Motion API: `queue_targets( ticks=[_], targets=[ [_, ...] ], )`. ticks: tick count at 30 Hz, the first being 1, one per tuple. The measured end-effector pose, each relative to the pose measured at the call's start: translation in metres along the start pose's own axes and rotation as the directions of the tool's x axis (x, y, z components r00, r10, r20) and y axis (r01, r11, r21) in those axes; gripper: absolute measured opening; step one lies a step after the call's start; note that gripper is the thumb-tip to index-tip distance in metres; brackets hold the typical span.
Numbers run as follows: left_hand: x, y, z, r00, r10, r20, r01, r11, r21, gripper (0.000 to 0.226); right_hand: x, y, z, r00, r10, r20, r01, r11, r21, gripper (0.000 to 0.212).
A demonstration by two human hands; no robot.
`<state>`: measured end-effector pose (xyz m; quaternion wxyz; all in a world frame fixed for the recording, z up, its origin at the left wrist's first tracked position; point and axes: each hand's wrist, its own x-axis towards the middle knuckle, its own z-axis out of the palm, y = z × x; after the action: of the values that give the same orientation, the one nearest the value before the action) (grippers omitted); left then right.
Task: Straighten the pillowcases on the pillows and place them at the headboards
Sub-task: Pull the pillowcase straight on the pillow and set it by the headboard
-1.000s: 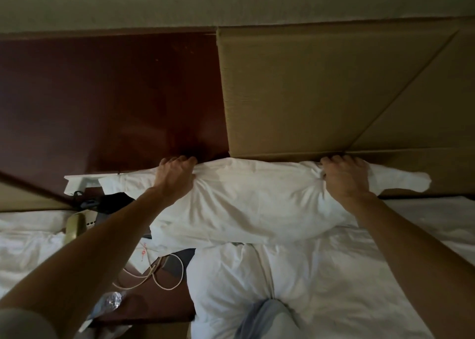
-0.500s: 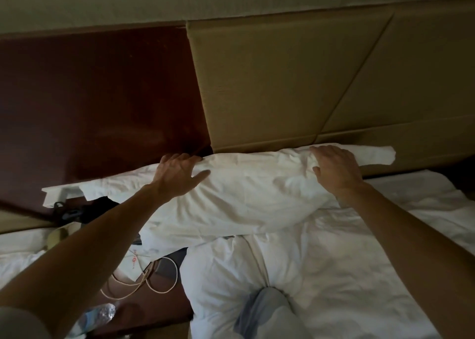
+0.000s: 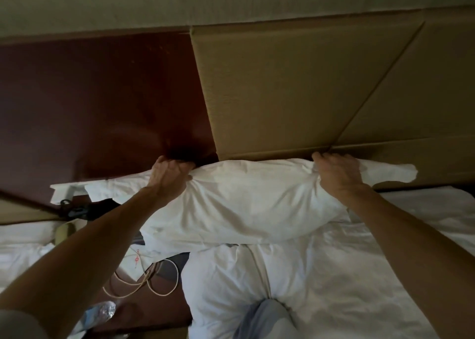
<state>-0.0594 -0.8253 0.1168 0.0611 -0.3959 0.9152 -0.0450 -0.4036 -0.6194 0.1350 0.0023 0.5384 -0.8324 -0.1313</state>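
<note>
With the pillow [image 3: 246,200] gripped at both upper ends by the left hand [image 3: 169,175] and right hand [image 3: 336,173], it should be seated evenly against the headboard [image 3: 295,94].

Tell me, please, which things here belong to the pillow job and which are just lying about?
Job: pillow, gripped near its ends by the left hand and the right hand; tan headboard behind it.
Lying about: looped cord and plastic bottle, beside the bed.
</note>
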Motion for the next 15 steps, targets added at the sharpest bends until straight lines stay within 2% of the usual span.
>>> queue_targets(
  ticks=[3,10,15],
  targets=[
    [0.004,0.005,-0.009,0.999,0.017,-0.034,-0.017,1.000,0.013,0.024,0.004,0.016,-0.014,0.997,0.030,-0.072,-0.032,0.999,-0.032,0.035],
    [0.011,0.006,-0.032,0.989,0.101,-0.109,-0.100,0.995,0.017,0.021,0.004,0.043,-0.045,0.991,0.034,-0.130,-0.047,0.993,-0.104,0.030],
    [0.019,0.024,-0.041,0.980,0.121,-0.156,-0.121,0.993,0.009,0.019,-0.002,0.064,-0.053,0.983,0.103,-0.149,-0.121,0.986,-0.119,0.027]
  ],
)
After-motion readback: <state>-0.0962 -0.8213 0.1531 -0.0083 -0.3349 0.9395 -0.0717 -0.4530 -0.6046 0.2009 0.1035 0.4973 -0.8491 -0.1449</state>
